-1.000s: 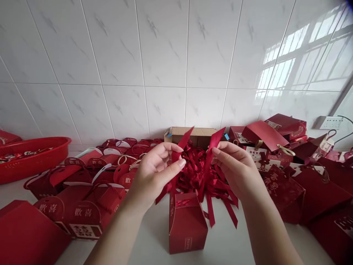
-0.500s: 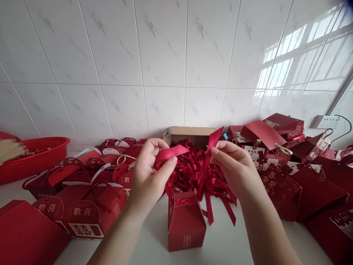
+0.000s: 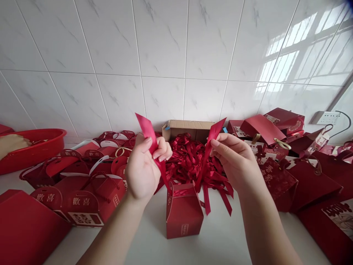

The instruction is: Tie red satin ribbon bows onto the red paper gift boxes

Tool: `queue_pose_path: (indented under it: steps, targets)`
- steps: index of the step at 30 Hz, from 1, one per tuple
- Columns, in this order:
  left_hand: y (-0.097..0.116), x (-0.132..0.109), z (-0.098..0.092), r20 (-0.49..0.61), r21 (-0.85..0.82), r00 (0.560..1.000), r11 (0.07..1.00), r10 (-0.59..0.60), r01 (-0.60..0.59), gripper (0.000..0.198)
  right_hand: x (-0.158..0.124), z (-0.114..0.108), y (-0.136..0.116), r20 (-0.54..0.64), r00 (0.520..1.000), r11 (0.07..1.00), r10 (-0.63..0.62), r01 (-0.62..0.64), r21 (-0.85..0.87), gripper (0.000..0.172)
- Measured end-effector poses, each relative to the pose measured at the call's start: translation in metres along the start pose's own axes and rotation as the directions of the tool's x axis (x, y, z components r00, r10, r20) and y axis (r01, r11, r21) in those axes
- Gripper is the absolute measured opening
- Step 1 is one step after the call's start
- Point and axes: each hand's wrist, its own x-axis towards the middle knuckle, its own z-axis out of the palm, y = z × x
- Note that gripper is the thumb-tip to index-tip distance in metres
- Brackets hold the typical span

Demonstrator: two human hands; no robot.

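A small dark-red gift box (image 3: pixel 184 217) stands upright on the white table in front of me. A red satin ribbon (image 3: pixel 147 129) runs through its upper part, with one length rising from each side. My left hand (image 3: pixel 145 165) is closed on the left length, and its slanted tip points up above the fingers. The right length is pinched between thumb and fingers of my right hand (image 3: pixel 234 158), its tip also sticking up. Both hands are above the box, to either side of it. Behind the box lies a heap of loose red ribbons (image 3: pixel 190 158).
An open cardboard carton (image 3: pixel 190 125) lies behind the ribbon heap. Rows of red gift boxes (image 3: pixel 91 198) fill the left side, beside a red plastic basin (image 3: pixel 52 145) with something pale in it. More red boxes and bags (image 3: pixel 314 184) crowd the right, below a wall socket (image 3: pixel 325 117).
My left hand has turned, so its ribbon end now points upward instead of lying sideways. My right hand keeps its pinch almost in place. The view has tilted slightly.
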Motion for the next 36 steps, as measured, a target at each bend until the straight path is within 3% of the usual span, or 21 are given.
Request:
queue_pose_path:
  steps: [5,11,17,27,36]
  targets:
    - [0.000,0.001,-0.003,0.059,-0.012,0.998,1.000,0.000,0.001,0.024,0.000,0.001,0.000,-0.008,1.000,1.000,-0.019,0.019,-0.018,0.003]
    - [0.001,0.004,-0.010,-0.022,0.177,0.992,0.977,0.122,-0.116,0.001,0.000,0.001,0.002,-0.014,1.000,0.999,-0.023,0.022,-0.036,0.005]
    - [0.004,0.001,-0.015,-0.037,0.306,0.991,0.945,0.132,-0.115,0.009,-0.001,0.002,0.002,-0.043,0.998,0.997,-0.041,0.038,-0.069,0.007]
    - [0.002,0.000,-0.016,0.028,0.351,0.995,0.931,0.092,-0.096,0.007,-0.001,0.003,0.000,-0.098,0.990,0.989,-0.105,0.094,-0.113,0.006]
    - [0.003,-0.002,-0.012,-0.017,0.367,0.982,0.915,0.186,-0.167,0.009,-0.003,0.004,0.000,-0.125,0.983,0.989,-0.134,0.124,-0.080,0.003]
